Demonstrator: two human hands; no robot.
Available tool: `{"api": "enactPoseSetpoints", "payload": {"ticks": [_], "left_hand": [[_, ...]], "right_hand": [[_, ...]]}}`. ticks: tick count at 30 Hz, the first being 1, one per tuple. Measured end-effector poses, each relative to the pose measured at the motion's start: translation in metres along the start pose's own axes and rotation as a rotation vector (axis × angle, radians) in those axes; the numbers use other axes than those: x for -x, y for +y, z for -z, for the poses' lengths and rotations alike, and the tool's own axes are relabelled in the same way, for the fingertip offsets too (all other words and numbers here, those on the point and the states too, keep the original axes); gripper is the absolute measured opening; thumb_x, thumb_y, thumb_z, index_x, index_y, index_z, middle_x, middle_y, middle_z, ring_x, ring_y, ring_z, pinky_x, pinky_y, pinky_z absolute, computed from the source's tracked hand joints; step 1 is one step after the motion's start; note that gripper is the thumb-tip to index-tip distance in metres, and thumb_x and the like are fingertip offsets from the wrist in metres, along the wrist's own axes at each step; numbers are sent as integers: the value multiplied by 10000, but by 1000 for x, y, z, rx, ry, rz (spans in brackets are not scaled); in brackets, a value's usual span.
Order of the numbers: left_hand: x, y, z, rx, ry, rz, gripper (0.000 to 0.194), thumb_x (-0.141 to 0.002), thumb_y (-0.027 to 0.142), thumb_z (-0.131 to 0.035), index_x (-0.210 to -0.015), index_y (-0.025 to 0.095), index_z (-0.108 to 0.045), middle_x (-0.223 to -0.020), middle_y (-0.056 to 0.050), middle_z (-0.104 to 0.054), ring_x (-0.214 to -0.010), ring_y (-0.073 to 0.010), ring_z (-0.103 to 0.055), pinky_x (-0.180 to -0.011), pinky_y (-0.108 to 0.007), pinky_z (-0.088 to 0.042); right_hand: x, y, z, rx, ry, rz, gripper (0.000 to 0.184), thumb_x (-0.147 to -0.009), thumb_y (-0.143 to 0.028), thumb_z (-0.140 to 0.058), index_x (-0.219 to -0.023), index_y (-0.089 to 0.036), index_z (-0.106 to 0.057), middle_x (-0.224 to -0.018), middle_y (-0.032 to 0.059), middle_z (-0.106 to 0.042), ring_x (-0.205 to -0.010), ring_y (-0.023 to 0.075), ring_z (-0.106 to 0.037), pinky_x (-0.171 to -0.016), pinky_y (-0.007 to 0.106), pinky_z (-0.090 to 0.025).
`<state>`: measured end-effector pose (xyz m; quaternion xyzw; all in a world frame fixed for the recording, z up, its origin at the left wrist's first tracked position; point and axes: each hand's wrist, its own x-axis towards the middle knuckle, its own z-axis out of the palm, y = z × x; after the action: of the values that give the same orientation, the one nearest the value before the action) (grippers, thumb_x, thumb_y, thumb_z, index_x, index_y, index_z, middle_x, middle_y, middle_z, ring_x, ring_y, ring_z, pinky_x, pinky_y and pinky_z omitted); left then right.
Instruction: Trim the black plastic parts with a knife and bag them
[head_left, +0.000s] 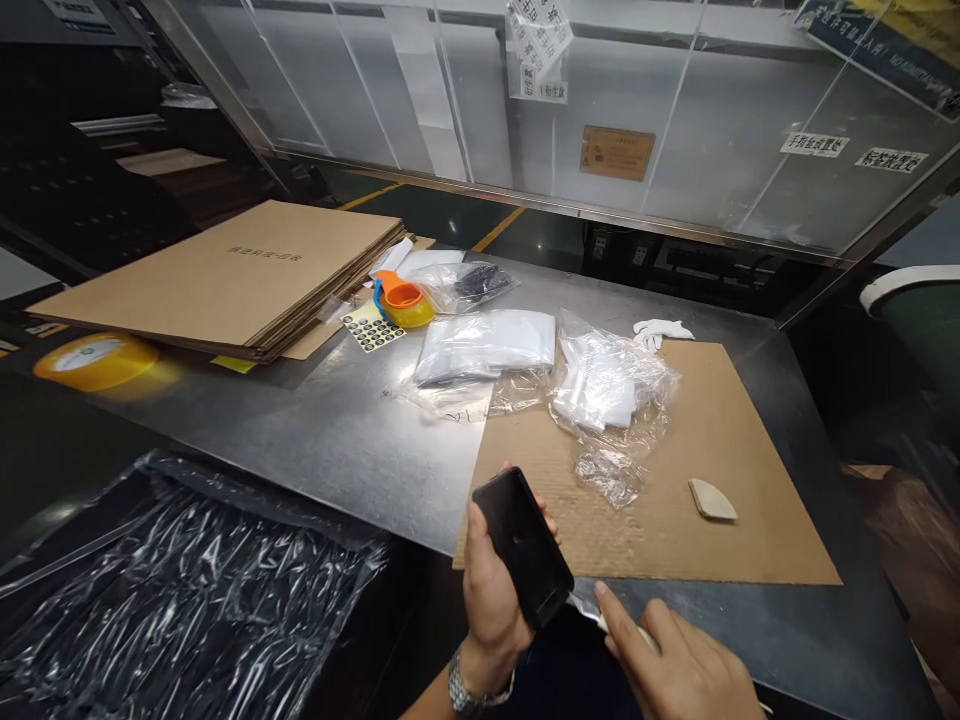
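Note:
My left hand (487,595) is wrapped round a black rectangular shell (519,545), hollow side up with a small hole near its middle. The shell is held tilted, just in front of the table's near edge. In my right hand (686,660) is a small knife (586,607) with a pale handle, mostly hidden by the fingers. Its blade meets the lower right corner of the shell, and my index finger lies along it. On the cardboard sheet (750,450) beyond rests a beige fan-shaped piece (711,500).
Clear plastic bags (600,390) and a stack of white bags (487,345) lie mid-table. Behind are a tape dispenser (405,300), a sticker sheet (373,328) and a white glove (661,333). Flat cartons (247,270) and a tape roll (94,360) sit left; a black-lined bin (187,590) stands below.

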<state>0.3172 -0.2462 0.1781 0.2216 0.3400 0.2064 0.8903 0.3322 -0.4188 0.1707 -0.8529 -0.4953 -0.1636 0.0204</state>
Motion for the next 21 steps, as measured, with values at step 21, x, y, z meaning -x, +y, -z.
{"api": "enactPoseSetpoints", "payload": {"ticks": [21], "left_hand": [[-4, 1, 3, -95, -100, 129, 503, -818, 535, -456, -1234, 253, -473, -738, -17, -604, -566, -119, -547, -488, -197, -443]], "right_hand": [[-6, 6, 3, -331, -66, -28, 342, -978, -229, -252, -985, -134, -581, -541, -30, -565, -410, 86, -558, -393, 224, -293]]}}
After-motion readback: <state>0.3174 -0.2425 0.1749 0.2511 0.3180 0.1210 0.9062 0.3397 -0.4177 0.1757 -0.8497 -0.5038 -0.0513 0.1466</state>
